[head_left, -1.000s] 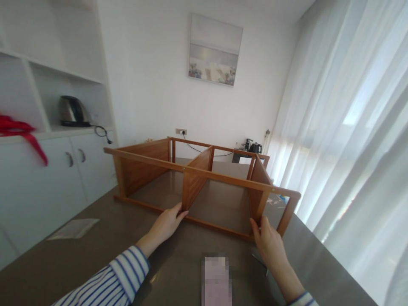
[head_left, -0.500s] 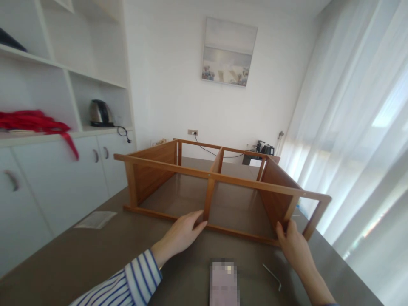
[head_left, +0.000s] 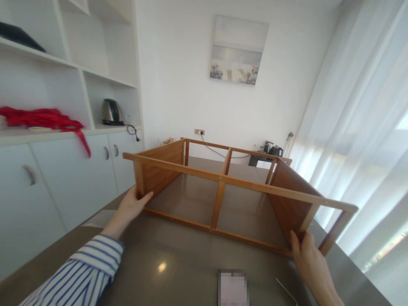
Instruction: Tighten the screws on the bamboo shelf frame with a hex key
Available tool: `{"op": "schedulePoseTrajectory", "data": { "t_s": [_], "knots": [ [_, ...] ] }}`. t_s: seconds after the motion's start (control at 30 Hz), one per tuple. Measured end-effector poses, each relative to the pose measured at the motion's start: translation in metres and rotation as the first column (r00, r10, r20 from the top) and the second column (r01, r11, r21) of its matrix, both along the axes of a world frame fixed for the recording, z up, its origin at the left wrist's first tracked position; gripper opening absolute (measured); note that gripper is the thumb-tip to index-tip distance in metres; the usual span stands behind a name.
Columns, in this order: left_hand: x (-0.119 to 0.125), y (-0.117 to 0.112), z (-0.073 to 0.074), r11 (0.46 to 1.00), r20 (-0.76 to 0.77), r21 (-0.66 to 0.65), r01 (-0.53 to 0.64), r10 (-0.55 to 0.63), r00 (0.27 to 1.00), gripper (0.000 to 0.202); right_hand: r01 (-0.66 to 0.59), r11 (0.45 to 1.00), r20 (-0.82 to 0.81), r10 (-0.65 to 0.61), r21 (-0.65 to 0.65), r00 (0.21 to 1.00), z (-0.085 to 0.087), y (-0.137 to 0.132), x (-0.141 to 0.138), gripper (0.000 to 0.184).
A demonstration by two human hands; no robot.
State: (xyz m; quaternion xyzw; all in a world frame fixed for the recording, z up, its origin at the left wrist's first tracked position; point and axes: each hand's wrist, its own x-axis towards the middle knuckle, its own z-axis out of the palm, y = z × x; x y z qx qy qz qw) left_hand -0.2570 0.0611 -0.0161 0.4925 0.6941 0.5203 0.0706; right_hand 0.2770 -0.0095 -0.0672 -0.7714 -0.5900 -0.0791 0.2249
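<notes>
Shining a little, the brown table (head_left: 181, 246) has a yellow spot of light (head_left: 162, 267) on its near part. A blurry pink thing (head_left: 233, 289) lies there too, with a thin metal rod (head_left: 286, 290) between it and the right edge. A clear packet (head_left: 95, 219) is by the left edge. The left hand (head_left: 130, 205) grips one end post of a wooden frame (head_left: 217, 204), and the right hand (head_left: 308, 253) grips low at the other end, near the table's right edge. The frame lies across the table, orange-brown, with long thin rails and three boards. Past the left edge, I see a white cupboard (head_left: 76, 170) with a red cloth (head_left: 41, 117) and a kettle (head_left: 111, 111). Pale curtains (head_left: 353, 148) hang past the right edge. Beyond the far edge, a picture (head_left: 239, 51) hangs on the white wall (head_left: 178, 63).
</notes>
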Motion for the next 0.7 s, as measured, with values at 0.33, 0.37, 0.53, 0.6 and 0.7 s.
{"op": "schedulePoseTrajectory", "data": {
  "t_s": [0.33,0.37,0.53,0.6,0.7],
  "knots": [
    [-0.002,-0.01,-0.017,0.967,-0.275,-0.174,-0.186,0.134,0.952,0.042,0.099,0.994,-0.065,-0.101,-0.036,0.993,0.008,0.017,0.021,0.035],
    [0.002,-0.014,-0.015,0.964,-0.277,-0.183,-0.194,0.139,0.951,0.043,0.104,0.994,-0.072,-0.107,-0.044,0.992,0.009,0.019,0.024,0.036],
    [0.02,-0.033,-0.004,0.953,-0.241,-0.248,-0.177,0.116,0.964,0.049,0.101,0.994,-0.092,-0.104,-0.036,0.99,0.015,0.031,0.035,0.04],
    [0.023,-0.04,-0.004,0.952,-0.24,-0.258,-0.163,0.1,0.966,0.048,0.097,0.995,-0.102,-0.098,-0.019,0.99,0.017,0.035,0.037,0.041],
    [0.024,-0.048,-0.007,0.954,-0.258,-0.264,-0.139,0.069,0.964,0.046,0.085,0.996,-0.115,-0.084,0.006,0.99,0.018,0.038,0.04,0.041]
  ]
}}
